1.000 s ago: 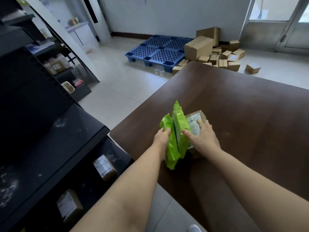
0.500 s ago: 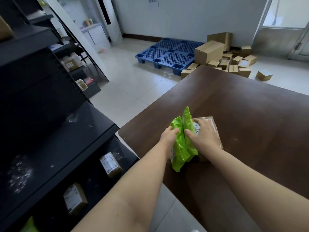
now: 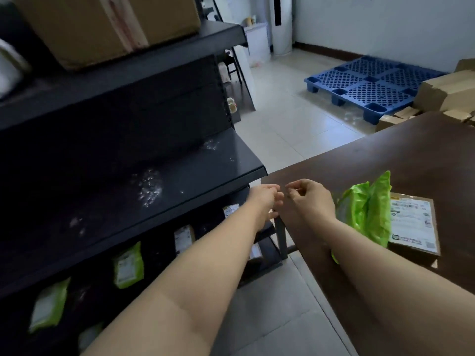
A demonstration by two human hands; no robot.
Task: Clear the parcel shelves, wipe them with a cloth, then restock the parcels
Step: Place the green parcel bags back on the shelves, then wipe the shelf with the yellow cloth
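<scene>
Two green mailer bags (image 3: 367, 209) lean upright against a flat brown box with a label (image 3: 413, 222) on the dark wooden table (image 3: 385, 155). My left hand (image 3: 264, 199) and my right hand (image 3: 308, 201) hover side by side near the table's left corner, holding nothing, fingers loosely curled. To the left, the black middle shelf (image 3: 159, 191) is bare apart from white dusty specks. Below it, the lower shelf holds green mailers (image 3: 128, 265) and small labelled boxes (image 3: 183, 237).
A large cardboard box (image 3: 108, 24) sits on the top shelf. A blue plastic pallet (image 3: 370, 86) lies on the tiled floor at the back, with a pile of cardboard boxes (image 3: 447, 93) to its right. A table leg (image 3: 281, 237) stands between shelf and table.
Both hands let go of the green mailers and box on the table and moved left toward the shelf. My view swung left and down to the shelving.
</scene>
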